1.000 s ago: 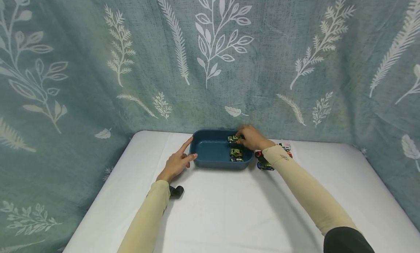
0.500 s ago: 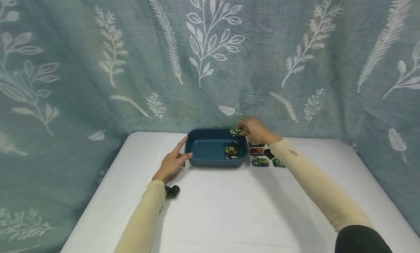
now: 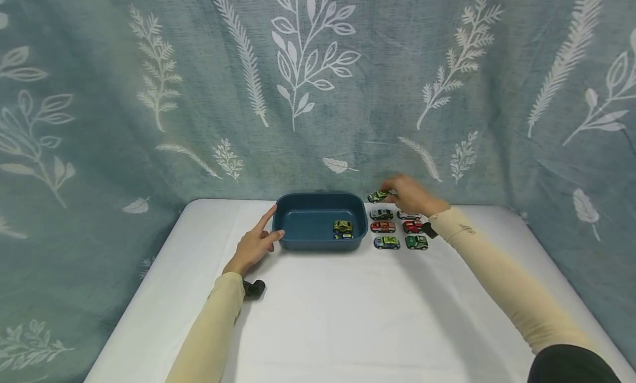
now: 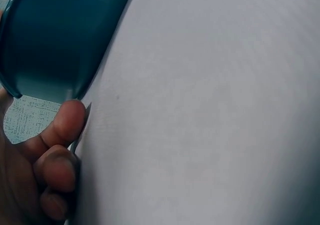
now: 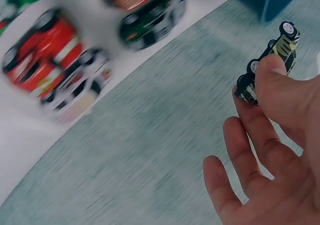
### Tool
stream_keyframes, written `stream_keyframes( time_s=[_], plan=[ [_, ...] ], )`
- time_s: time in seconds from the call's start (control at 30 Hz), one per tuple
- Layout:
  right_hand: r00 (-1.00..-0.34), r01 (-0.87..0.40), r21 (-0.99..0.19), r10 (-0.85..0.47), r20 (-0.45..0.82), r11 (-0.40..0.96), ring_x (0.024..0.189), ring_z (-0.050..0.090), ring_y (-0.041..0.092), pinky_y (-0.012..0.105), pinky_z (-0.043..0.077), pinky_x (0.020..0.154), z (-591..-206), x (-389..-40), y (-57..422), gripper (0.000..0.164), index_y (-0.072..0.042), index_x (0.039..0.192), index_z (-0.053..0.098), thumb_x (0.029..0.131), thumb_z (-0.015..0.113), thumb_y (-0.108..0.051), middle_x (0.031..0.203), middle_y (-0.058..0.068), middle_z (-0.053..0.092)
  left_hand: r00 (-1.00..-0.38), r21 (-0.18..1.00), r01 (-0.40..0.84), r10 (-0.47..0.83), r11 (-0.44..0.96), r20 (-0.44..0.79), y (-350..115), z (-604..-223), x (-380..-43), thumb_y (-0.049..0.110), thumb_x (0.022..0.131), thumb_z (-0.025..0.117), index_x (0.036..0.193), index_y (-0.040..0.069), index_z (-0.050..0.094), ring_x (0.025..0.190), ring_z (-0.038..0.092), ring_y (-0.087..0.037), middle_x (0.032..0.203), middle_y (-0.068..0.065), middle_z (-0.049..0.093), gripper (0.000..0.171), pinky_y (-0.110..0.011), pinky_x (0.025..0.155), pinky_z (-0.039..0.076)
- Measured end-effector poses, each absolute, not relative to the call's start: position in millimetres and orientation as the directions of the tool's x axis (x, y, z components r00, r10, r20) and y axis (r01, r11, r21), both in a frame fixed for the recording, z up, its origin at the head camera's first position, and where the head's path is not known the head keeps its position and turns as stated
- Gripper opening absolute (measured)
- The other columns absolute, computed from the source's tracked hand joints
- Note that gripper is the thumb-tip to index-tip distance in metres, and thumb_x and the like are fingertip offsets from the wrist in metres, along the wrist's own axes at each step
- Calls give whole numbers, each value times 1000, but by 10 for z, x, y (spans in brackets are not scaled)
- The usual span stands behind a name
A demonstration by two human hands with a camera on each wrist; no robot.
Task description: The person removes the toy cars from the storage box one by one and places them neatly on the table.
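Observation:
My right hand (image 3: 411, 196) pinches a green-and-black camouflage toy car (image 3: 379, 196) between thumb and fingers, raised past the far right corner of the bin. In the right wrist view that hand (image 5: 280, 130) has its other fingers spread, away from the car. A blue plastic bin (image 3: 318, 245) stands at the back of the table, holding a yellow-green toy car (image 3: 343, 226) and a small blue-and-yellow one (image 3: 343, 236) at its right. At the bin's left end my left hand (image 3: 252, 246) touches the side with extended index finger and thumb; the left wrist view shows its other fingers curled in.
Right of the bin, toy cars stand in two columns on the white table (image 3: 318, 317): dark silver (image 3: 381, 214), orange (image 3: 383, 227), blue-green (image 3: 386, 242), then white (image 3: 409, 215), red (image 3: 413, 226), green (image 3: 416, 242). A patterned curtain (image 3: 208, 96) hangs directly behind the table.
My right hand has lifted the camouflage toy car out of the bin and carried it right, over the rim. The left hand keeps its place at the bin. The head view has shifted slightly.

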State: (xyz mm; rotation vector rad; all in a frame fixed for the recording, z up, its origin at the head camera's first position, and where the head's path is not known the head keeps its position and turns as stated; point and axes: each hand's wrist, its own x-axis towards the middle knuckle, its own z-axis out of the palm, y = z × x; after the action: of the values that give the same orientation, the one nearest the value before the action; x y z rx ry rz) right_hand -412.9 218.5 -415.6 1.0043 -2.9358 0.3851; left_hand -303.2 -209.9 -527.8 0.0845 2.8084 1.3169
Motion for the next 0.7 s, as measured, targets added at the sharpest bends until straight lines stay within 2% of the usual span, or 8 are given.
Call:
stream_keyframes(
  time_s=[0.4, 0.7],
  plan=[
    [-861, -509, -152, -495, 120, 847, 118, 64, 50, 64, 49, 101, -4297, -4078, 2906, 29, 5, 128, 72, 99, 70, -1, 125, 27, 71, -997, 761, 44, 71, 647, -3, -2102, -5291, -3026, 59, 101, 60, 167, 52, 19, 66, 57, -23, 73, -5, 72, 78, -37, 67, 38],
    [-928, -371, -141, -359, 101, 918, 113, 65, 51, 65, 50, 97, -4496, -4032, 3379, 28, 5, 123, 73, 96, 72, -1, 120, 29, 71, -997, 759, 53, 73, 649, 7, -2103, -5314, -3037, 57, 103, 60, 168, 51, 18, 67, 57, -23, 73, -4, 72, 77, -36, 69, 39]
  ],
)
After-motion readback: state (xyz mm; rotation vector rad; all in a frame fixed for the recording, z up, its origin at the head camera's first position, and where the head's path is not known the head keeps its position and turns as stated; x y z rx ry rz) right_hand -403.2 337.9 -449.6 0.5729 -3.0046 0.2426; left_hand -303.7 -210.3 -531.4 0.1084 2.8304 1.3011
